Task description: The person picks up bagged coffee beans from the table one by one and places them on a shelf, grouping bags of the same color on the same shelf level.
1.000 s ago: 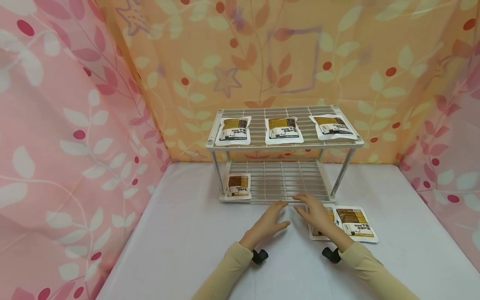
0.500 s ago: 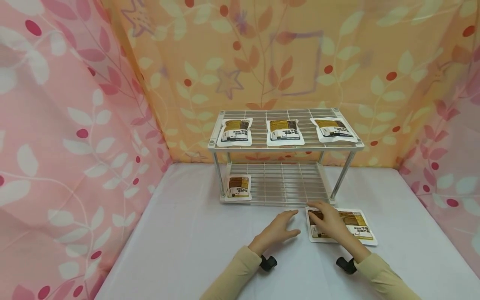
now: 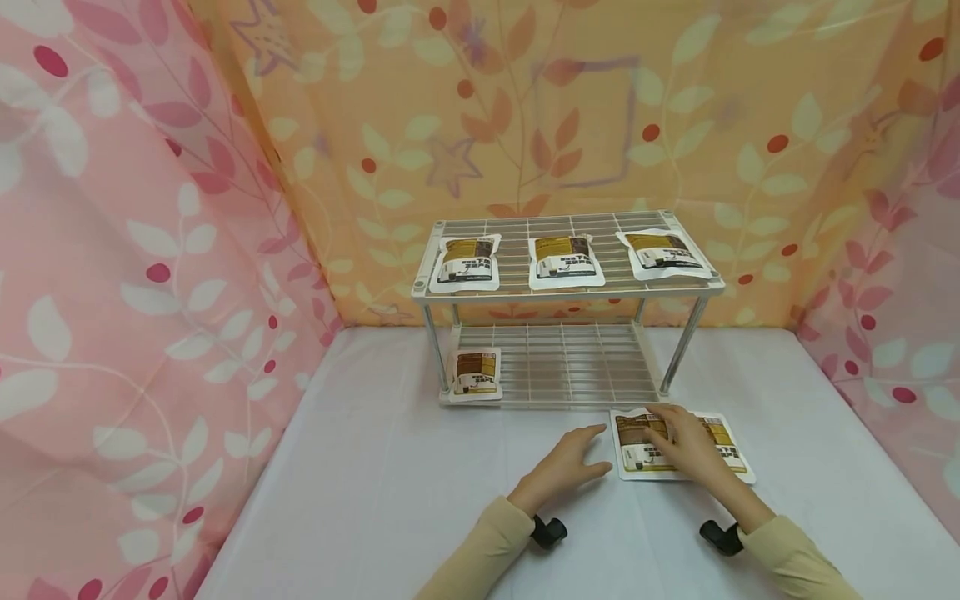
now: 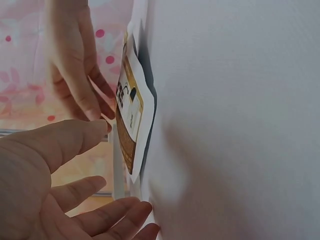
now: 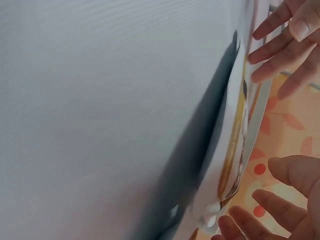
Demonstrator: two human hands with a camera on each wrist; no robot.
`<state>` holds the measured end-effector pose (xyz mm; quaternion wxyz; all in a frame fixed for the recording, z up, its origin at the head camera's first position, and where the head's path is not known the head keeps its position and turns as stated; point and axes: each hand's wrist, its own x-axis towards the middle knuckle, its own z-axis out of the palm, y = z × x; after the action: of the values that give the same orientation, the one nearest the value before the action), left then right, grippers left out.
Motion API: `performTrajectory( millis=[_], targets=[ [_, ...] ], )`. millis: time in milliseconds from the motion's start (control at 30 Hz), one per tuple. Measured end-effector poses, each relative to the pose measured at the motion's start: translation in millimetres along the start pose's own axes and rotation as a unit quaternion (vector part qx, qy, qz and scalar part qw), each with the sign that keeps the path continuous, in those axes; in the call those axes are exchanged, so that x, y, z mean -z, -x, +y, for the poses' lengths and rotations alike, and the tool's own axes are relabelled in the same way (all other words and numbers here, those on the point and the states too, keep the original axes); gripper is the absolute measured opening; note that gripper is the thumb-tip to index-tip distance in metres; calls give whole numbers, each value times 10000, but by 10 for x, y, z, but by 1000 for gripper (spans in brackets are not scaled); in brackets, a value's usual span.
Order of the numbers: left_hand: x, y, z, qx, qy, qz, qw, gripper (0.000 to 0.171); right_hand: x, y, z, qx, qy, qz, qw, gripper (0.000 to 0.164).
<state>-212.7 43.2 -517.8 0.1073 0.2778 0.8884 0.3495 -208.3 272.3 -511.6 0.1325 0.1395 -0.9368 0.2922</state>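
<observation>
Two flat white pouches with brown and gold printing lie side by side on the table in front of the rack. Over the place where the left pouch (image 3: 634,450) and the right pouch (image 3: 726,442) meet, my right hand (image 3: 686,443) hovers with loosely bent, parted fingers. My left hand (image 3: 561,472) is just left of the left pouch, its thumb and fingers spread around nothing. In the left wrist view, a gap shows between the left fingertips and the pouch (image 4: 134,112). The right wrist view has the right hand (image 5: 292,205) above a pouch (image 5: 231,145), fingers apart.
A white two-tier wire rack (image 3: 570,292) stands behind the hands. Three similar pouches lie along its top shelf, including a middle pouch (image 3: 566,262). One pouch (image 3: 477,374) sits at the left of the lower shelf. Patterned curtains (image 3: 510,108) surround the white table (image 3: 375,467).
My right hand has moved right, from the left pouch's left edge to over the middle of the pair. My left hand has followed rightward toward the left pouch. The pouches look unmoved.
</observation>
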Motion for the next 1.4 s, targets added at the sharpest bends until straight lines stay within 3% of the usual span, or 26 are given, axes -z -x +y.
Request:
performTrajectory(
  millis=[367, 567, 1033, 1400],
  targets=[
    [-128, -119, 89, 229, -145, 170, 9995, 59, 82, 108, 85, -532, 429, -295, 9972, 67],
    [-147, -142, 126, 428, -320, 218, 9983, 59, 88, 134, 83, -320, 421, -226, 9983, 65],
    [-169, -156, 143, 314, -369, 203, 9986, 58, 47, 195, -3, -248, 791, -310, 9961, 64],
    [-137, -106, 94, 109, 728, 73, 9973, 58, 37, 238, -86, -366, 484, -437, 9972, 64]
  ],
)
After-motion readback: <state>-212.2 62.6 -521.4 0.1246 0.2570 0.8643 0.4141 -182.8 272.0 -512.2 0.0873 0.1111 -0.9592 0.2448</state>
